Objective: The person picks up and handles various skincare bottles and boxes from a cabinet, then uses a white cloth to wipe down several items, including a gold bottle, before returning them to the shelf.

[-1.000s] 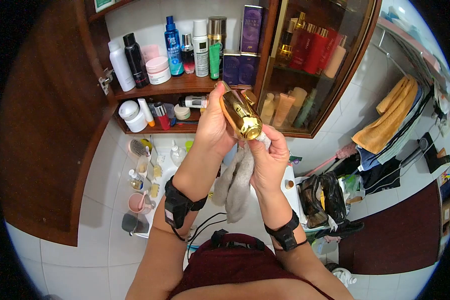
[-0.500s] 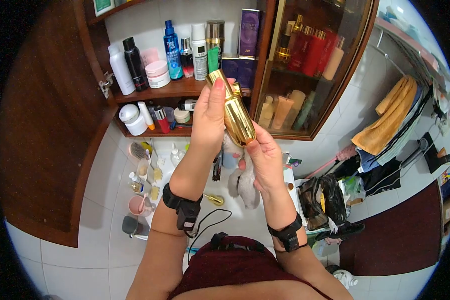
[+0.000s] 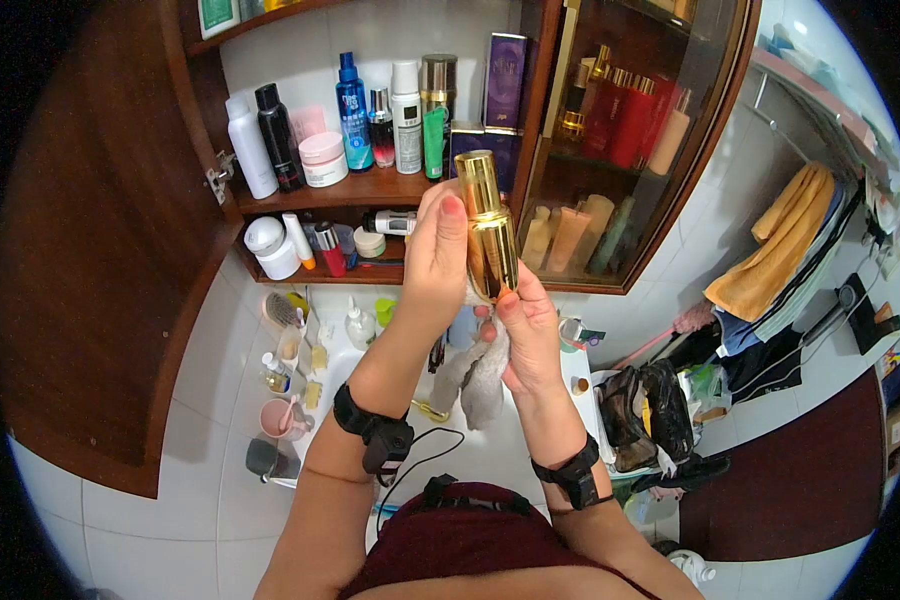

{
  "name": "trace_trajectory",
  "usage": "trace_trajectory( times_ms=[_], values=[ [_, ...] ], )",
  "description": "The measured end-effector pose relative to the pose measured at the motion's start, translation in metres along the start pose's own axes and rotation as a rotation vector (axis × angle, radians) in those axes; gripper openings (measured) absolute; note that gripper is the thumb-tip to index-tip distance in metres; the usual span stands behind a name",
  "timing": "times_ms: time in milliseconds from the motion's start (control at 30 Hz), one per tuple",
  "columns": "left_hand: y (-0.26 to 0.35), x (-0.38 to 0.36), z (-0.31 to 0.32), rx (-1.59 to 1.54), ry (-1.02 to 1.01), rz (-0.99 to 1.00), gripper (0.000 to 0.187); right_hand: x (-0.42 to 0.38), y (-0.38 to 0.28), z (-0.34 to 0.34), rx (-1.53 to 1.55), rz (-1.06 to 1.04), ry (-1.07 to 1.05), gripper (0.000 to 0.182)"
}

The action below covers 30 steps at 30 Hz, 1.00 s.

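Note:
A shiny gold cosmetic bottle [image 3: 492, 250] with a gold cap stands nearly upright between my two hands, in front of the cabinet shelf. My left hand [image 3: 438, 245] is closed around its left side, with the thumb along the neck below the cap. Lower down, my right hand [image 3: 532, 335] grips the base, thumb to the front. A greyish-white cloth [image 3: 485, 385] hangs below the bottle beside my right hand's fingers. Part of the cloth is hidden behind the hands.
The open wooden cabinet shelf [image 3: 360, 187] holds several bottles, a pink jar [image 3: 323, 160] and purple boxes [image 3: 506, 80]. At left is its open door [image 3: 90, 250]; a glass door [image 3: 620, 210] covers the right side. Below lies a white sink [image 3: 480, 450]. Towels [image 3: 775, 240] hang at right.
The bottle has turned from a leftward tilt to nearly upright, its cap shifting right. My left hand has moved slightly right and down with it, and the cloth has swung a little left.

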<state>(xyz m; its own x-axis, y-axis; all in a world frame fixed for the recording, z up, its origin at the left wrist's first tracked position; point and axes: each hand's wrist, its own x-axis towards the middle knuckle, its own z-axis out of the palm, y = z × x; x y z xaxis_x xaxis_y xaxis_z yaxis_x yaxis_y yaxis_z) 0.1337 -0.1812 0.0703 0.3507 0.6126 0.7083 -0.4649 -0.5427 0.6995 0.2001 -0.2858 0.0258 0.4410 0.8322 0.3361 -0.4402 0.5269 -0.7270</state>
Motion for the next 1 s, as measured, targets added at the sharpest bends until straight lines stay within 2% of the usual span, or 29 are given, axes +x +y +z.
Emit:
trace_trajectory(
  times_ms=[67, 167, 300, 400, 533, 600, 700, 733, 833, 900, 1000],
  values=[
    [0.004, 0.001, -0.003, 0.185, -0.019, 0.148, 0.055, 0.003, 0.001, -0.003, 0.040, 0.009, -0.023, 0.063],
    [0.010, -0.005, -0.003, 0.280, -0.055, 0.228, 0.059, 0.007, 0.009, -0.005, 0.026, -0.044, -0.043, 0.065],
    [0.017, -0.011, -0.003, 0.434, -0.101, 0.351, 0.067, 0.014, 0.012, -0.012, -0.010, -0.091, -0.071, 0.056],
    [0.018, -0.012, -0.002, 0.470, -0.090, 0.351, 0.065, 0.017, 0.011, -0.009, -0.096, -0.140, -0.048, 0.048],
    [0.018, -0.010, -0.005, 0.549, -0.053, 0.408, 0.057, 0.018, 0.020, -0.024, -0.208, -0.067, 0.053, 0.041],
    [0.012, -0.011, -0.010, 0.644, -0.031, 0.442, 0.060, 0.015, 0.006, -0.022, -0.329, -0.052, 0.137, 0.040],
    [0.010, -0.011, -0.012, 0.719, -0.017, 0.436, 0.057, 0.011, -0.015, -0.008, -0.223, -0.401, 0.106, 0.037],
    [0.010, -0.011, -0.012, 0.745, -0.035, 0.427, 0.057, 0.007, -0.023, -0.005, -0.192, -0.457, 0.065, 0.036],
    [0.006, -0.013, -0.007, 0.773, -0.047, 0.435, 0.057, 0.015, -0.053, 0.007, -1.145, -1.022, -0.033, 0.035],
    [0.011, -0.015, -0.003, 0.789, -0.062, 0.448, 0.059, 0.023, -0.061, 0.022, -1.295, -1.028, -0.036, 0.039],
    [0.013, -0.011, -0.005, 0.787, -0.074, 0.450, 0.058, 0.032, -0.065, 0.018, -1.311, -1.026, 0.018, 0.037]
  ],
)
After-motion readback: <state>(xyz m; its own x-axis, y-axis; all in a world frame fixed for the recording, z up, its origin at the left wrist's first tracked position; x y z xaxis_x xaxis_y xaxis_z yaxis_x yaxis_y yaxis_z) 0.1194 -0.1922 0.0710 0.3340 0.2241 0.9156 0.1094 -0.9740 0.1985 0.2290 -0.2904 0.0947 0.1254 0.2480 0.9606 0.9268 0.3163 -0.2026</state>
